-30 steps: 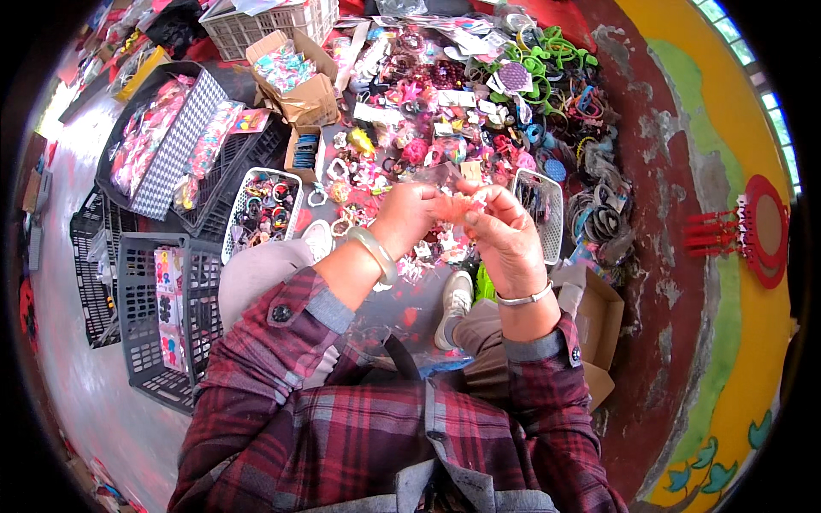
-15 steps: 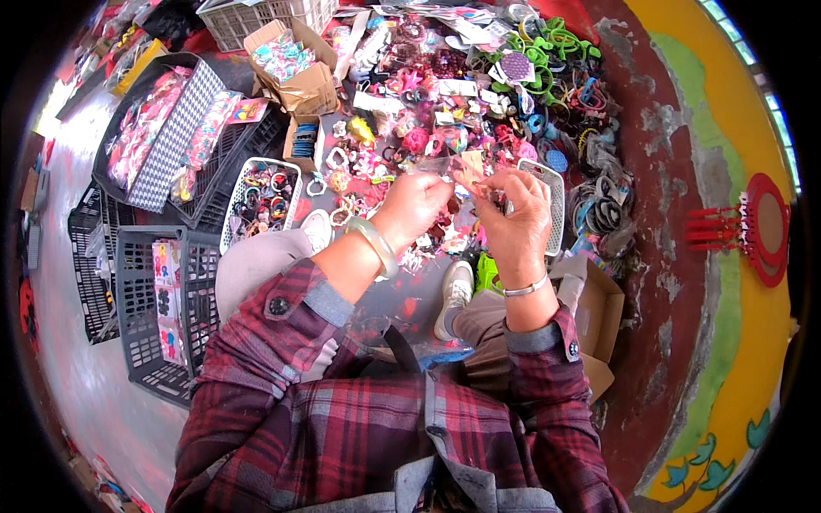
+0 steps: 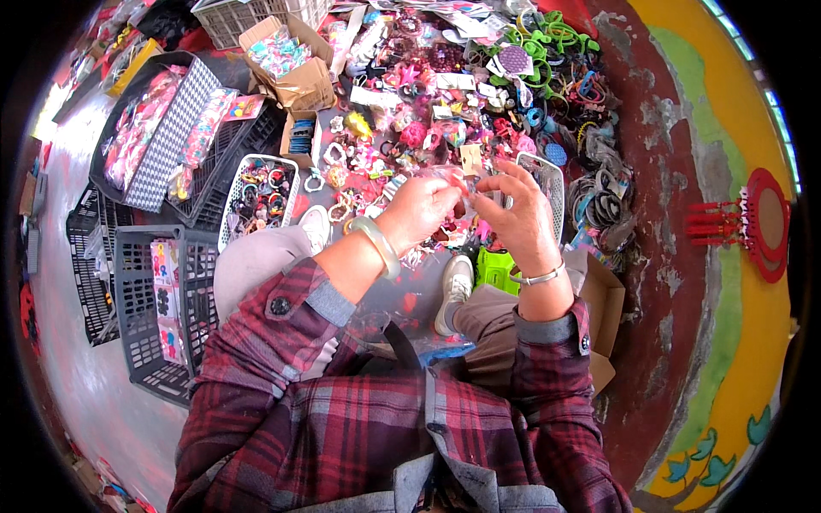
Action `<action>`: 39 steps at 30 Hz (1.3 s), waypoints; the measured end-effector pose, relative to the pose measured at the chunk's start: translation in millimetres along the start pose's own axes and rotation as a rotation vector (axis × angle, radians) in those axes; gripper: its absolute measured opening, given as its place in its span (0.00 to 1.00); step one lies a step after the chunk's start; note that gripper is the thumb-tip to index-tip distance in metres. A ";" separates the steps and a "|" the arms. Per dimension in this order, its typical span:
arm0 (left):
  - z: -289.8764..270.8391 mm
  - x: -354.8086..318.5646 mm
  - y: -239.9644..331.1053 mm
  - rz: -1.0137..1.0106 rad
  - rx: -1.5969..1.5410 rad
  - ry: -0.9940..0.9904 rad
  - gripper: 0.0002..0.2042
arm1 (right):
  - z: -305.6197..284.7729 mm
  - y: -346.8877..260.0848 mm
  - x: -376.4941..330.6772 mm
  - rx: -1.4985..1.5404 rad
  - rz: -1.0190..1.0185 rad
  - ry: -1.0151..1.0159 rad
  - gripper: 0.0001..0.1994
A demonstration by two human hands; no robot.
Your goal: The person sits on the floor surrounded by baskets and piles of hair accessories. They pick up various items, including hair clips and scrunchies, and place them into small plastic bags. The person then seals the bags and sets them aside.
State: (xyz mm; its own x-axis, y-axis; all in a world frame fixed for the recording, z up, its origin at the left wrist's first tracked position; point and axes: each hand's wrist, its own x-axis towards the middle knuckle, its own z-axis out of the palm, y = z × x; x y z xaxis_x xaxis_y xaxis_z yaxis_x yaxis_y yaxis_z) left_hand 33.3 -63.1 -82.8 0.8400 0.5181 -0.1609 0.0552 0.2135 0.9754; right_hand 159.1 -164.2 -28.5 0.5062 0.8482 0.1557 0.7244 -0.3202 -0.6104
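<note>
My left hand, with a pale bangle at its wrist, is closed in a pinch on a small clear plastic bag. Something pinkish shows at the bag's edge, too small to name. Just to the right, my right hand has its thumb and fingers apart, close to the bag, with no held thing visible. Below both hands spreads a heap of hair accessories: hair ties, bows and small packets in pink, red and white. A tan card lies on the heap beyond my fingertips.
White baskets flank the heap, the left basket full of hair ties, the right basket partly behind my hand. Green headbands lie far right. A cardboard box holds packets. At left stands a grey crate; a bright green object sits near my shoe.
My right hand has shifted slightly right and down, and its fingers have parted from their pinch beside the bag. The left hand keeps its grip on the bag.
</note>
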 end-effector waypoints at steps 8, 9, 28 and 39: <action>-0.1 2.2 -1.1 0.066 0.080 -0.022 0.14 | -5.9 -9.4 2.4 0.009 0.102 0.025 0.18; -0.3 2.6 -1.9 0.065 0.098 -0.027 0.14 | -5.8 -11.9 2.3 0.038 0.101 0.029 0.19; 9.6 -4.9 -1.2 0.072 0.136 -0.169 0.11 | -12.4 0.9 6.8 0.191 0.007 -0.031 0.08; 12.7 -4.1 -0.1 -0.032 0.077 -0.133 0.11 | -7.2 -18.1 -0.9 -0.306 -0.268 0.101 0.13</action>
State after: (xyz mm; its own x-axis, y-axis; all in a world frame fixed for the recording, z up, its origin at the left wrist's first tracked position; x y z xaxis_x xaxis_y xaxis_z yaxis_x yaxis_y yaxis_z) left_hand 36.7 -75.8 -80.3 0.9011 0.3966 -0.1753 0.1198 0.1609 0.9797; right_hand 148.9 -162.2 -12.0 0.3135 0.8776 0.3626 0.9345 -0.2174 -0.2818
